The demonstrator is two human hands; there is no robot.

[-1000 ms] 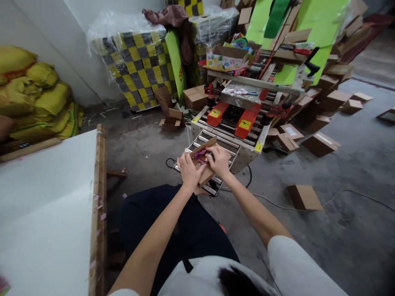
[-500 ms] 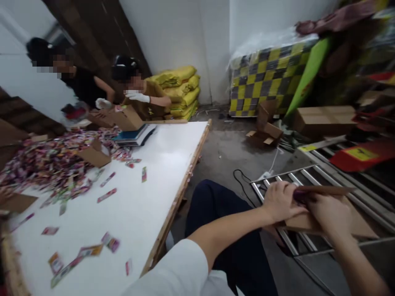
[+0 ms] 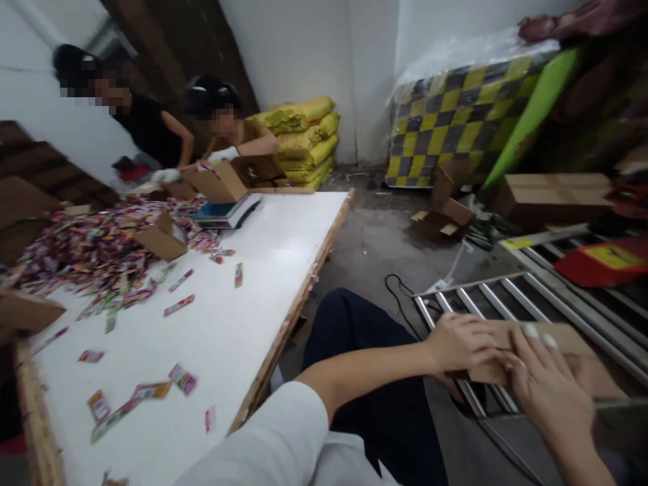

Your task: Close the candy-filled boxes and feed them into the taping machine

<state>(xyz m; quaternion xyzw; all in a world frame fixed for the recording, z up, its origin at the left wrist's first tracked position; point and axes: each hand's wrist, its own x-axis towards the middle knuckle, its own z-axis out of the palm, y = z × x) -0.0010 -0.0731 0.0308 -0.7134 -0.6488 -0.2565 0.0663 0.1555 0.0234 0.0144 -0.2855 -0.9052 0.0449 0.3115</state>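
Note:
A brown cardboard box (image 3: 572,341) lies at the lower right, on the metal roller conveyor (image 3: 491,297). My left hand (image 3: 463,345) is closed over the box's left end, fingers curled on its top edge. Stretched across the box's top, the fingers of my right hand (image 3: 549,385) lie flat, with the thumb close to my left fingertips. The box's top flap is down under both hands, and its contents are hidden.
At left, a white table (image 3: 263,270) with a wooden rim bears a heap of small colourful packets (image 3: 101,253), an open carton (image 3: 163,237) and a scale (image 3: 223,210). Two people work behind it. Yellow sacks (image 3: 308,142) and a red machine part (image 3: 602,262) stand beyond.
The raised flap of the box has come down. My right hand has come out from inside the box and now rests flat on top. The purple contents are covered.

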